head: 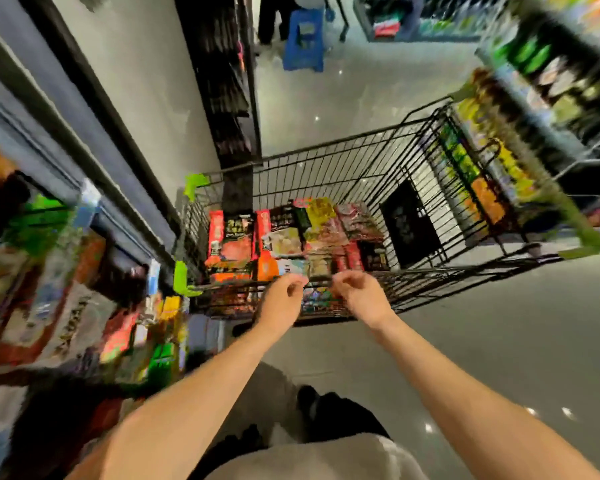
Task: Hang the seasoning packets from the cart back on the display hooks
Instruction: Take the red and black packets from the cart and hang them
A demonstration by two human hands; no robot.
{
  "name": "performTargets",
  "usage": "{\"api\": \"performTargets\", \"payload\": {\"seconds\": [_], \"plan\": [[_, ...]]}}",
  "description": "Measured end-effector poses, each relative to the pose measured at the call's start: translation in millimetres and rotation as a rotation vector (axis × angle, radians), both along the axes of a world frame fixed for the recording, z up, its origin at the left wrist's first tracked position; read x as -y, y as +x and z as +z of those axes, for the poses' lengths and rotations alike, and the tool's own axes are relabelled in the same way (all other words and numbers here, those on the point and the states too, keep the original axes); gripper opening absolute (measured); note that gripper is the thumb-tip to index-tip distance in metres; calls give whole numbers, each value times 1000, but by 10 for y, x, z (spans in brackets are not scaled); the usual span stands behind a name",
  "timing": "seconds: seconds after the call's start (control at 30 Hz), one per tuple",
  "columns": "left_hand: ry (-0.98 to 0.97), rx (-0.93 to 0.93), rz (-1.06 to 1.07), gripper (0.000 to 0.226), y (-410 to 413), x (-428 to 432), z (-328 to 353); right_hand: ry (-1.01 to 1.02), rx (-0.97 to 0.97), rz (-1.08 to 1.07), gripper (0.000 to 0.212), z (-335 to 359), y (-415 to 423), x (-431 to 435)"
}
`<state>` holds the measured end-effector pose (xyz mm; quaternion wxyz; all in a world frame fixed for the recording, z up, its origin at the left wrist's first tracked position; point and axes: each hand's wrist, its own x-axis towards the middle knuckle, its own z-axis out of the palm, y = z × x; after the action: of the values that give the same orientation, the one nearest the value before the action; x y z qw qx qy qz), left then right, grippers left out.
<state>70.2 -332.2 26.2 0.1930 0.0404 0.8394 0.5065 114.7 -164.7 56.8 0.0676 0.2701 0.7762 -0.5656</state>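
Observation:
A black wire cart with green corner guards stands in the aisle in front of me. Several seasoning packets in red, orange and yellow lie flat on its floor. My left hand and my right hand are at the cart's near edge, close together, fingers curled. Between them hangs a colourful packet, and each hand pinches one of its top corners. The picture is blurred, so the grip is hard to see in detail. Hanging packets on the display fill the left side.
A shelf of yellow and green goods runs along the cart's right side. A dark shelf end stands beyond the cart. Farther down the aisle are a blue stool and a person's legs. Grey floor lies to my right.

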Motion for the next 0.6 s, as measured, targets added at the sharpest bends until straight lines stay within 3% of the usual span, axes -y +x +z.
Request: {"api": "performTargets", "payload": {"seconds": [0.17, 0.33, 0.5, 0.6], "plan": [[-27, 31, -138, 22, -541, -662, -83, 14, 17, -127, 14, 7, -436, -603], [-67, 140, -117, 16, -1024, -1435, -416, -49, 97, -128, 14, -212, -1023, -1310], [-132, 334, -128, 26, -1394, -2062, -919, -97, 243, -142, 9, -686, -1521, -1854], [-183, 505, -67, 17, -1520, -2344, -1204, -106, 360, -141, 12, -1026, -1736, -2046]]}}
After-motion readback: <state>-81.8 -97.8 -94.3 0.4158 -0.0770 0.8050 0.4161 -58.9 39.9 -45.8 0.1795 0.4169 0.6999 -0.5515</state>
